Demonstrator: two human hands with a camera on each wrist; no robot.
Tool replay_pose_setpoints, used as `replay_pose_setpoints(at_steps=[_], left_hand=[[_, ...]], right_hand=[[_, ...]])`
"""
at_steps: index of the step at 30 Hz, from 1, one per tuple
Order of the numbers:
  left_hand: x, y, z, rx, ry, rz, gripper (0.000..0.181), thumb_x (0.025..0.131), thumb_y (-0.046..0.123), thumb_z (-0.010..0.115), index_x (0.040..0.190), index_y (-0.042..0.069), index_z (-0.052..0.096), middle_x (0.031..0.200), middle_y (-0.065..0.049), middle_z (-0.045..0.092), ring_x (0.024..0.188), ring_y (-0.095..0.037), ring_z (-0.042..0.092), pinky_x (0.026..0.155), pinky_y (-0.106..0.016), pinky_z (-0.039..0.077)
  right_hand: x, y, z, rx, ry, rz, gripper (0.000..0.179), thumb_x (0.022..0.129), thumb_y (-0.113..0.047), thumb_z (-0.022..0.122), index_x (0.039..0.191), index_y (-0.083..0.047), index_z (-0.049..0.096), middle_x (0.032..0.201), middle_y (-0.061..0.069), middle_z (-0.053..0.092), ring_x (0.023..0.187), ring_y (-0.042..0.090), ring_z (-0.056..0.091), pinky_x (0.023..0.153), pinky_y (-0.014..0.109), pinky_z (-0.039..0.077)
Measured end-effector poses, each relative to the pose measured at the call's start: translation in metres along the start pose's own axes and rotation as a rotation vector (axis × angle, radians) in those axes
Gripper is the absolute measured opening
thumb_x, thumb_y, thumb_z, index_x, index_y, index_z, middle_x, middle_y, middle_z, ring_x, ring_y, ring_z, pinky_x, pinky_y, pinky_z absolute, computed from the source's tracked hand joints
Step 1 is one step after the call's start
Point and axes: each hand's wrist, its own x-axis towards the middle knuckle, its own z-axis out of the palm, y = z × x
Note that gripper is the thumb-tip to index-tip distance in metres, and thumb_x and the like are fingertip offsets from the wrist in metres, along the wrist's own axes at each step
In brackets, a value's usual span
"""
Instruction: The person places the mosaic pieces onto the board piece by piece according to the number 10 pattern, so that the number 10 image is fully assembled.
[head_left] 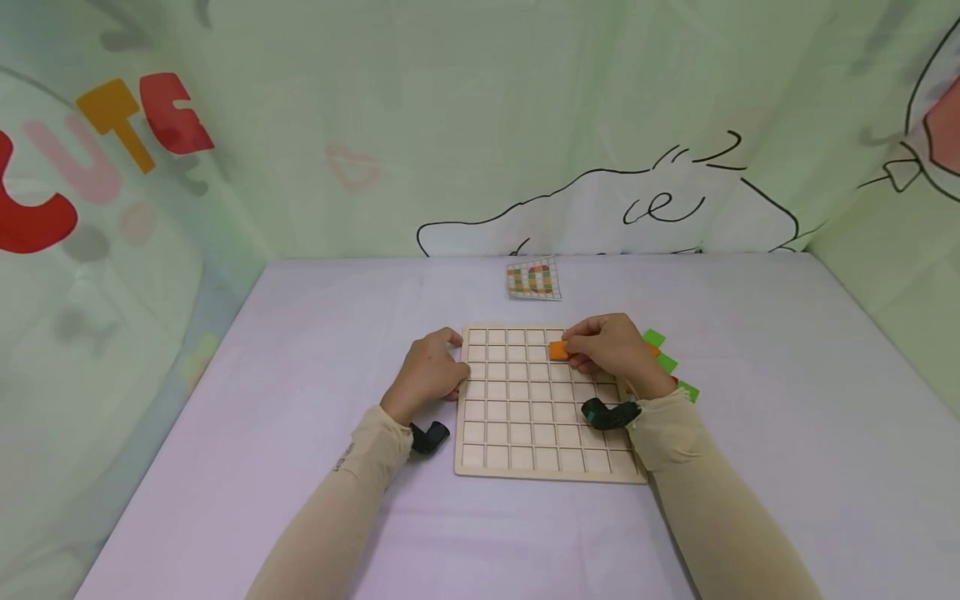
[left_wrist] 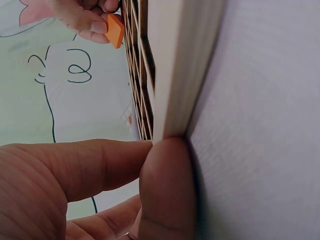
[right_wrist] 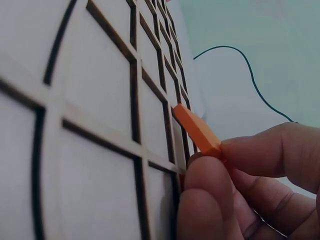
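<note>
A square wooden grid board (head_left: 517, 411) lies flat on the table. My left hand (head_left: 430, 371) holds its left edge, with a fingertip (left_wrist: 167, 160) against the wooden side. Between the thumb and fingertips of my right hand (head_left: 611, 346) is a flat orange square tile (head_left: 557, 351), pinched over the upper right part of the grid. In the right wrist view the orange tile (right_wrist: 197, 131) is tilted close over the cells. A sliver of red (right_wrist: 182, 181) shows beside those fingertips. The right hand hides some upper right cells.
Green tiles (head_left: 666, 362), with bits of orange and red among them, lie right of the board, partly behind the right hand. A small card (head_left: 533, 279) with a coloured grid pattern lies beyond the board. Black wrist devices (head_left: 609, 414) are on both arms. A printed curtain (head_left: 487, 125) stands behind the table.
</note>
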Motion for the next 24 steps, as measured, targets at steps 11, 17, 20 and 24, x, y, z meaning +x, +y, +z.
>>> replay_pose_setpoints(at_steps=[11, 17, 20, 24], left_hand=[[-0.0008, 0.0009, -0.0002, -0.005, -0.003, -0.008, 0.046, 0.089, -0.001, 0.063, 0.135, -0.001, 0.058, 0.060, -0.006, 0.065, 0.044, -0.012, 0.062, 0.047, -0.022, 0.049], [-0.0007, 0.0012, -0.0003, -0.004, -0.008, -0.013, 0.046, 0.089, -0.001, 0.063, 0.135, -0.001, 0.057, 0.057, -0.005, 0.063, 0.044, -0.012, 0.061, 0.047, -0.021, 0.047], [-0.0007, 0.0010, -0.0001, -0.004, -0.010, -0.011, 0.046, 0.089, -0.001, 0.063, 0.135, -0.001, 0.057, 0.056, -0.004, 0.063, 0.044, -0.012, 0.061, 0.047, -0.021, 0.047], [-0.0006, 0.0004, -0.0005, 0.005, -0.007, -0.019, 0.047, 0.089, -0.001, 0.063, 0.135, -0.001, 0.057, 0.058, -0.005, 0.064, 0.044, -0.012, 0.061, 0.047, -0.021, 0.047]], right_hand=[[-0.0006, -0.0012, 0.0018, -0.018, 0.007, -0.007, 0.026, 0.099, -0.010, 0.069, 0.116, 0.009, 0.070, 0.090, 0.009, 0.075, 0.069, 0.009, 0.068, 0.065, 0.023, 0.060], [-0.0011, -0.0002, 0.0017, -0.027, 0.011, -0.001, 0.024, 0.100, -0.009, 0.068, 0.116, 0.008, 0.070, 0.091, 0.009, 0.075, 0.069, 0.010, 0.068, 0.065, 0.023, 0.060], [-0.0007, 0.0012, 0.0014, -0.020, 0.009, -0.009, 0.024, 0.099, -0.009, 0.068, 0.116, 0.009, 0.070, 0.090, 0.008, 0.074, 0.069, 0.010, 0.067, 0.065, 0.023, 0.060], [-0.0002, 0.0016, -0.0017, 0.033, 0.005, -0.021, 0.028, 0.099, -0.010, 0.068, 0.119, 0.009, 0.069, 0.088, 0.007, 0.074, 0.069, 0.011, 0.068, 0.065, 0.024, 0.061]])
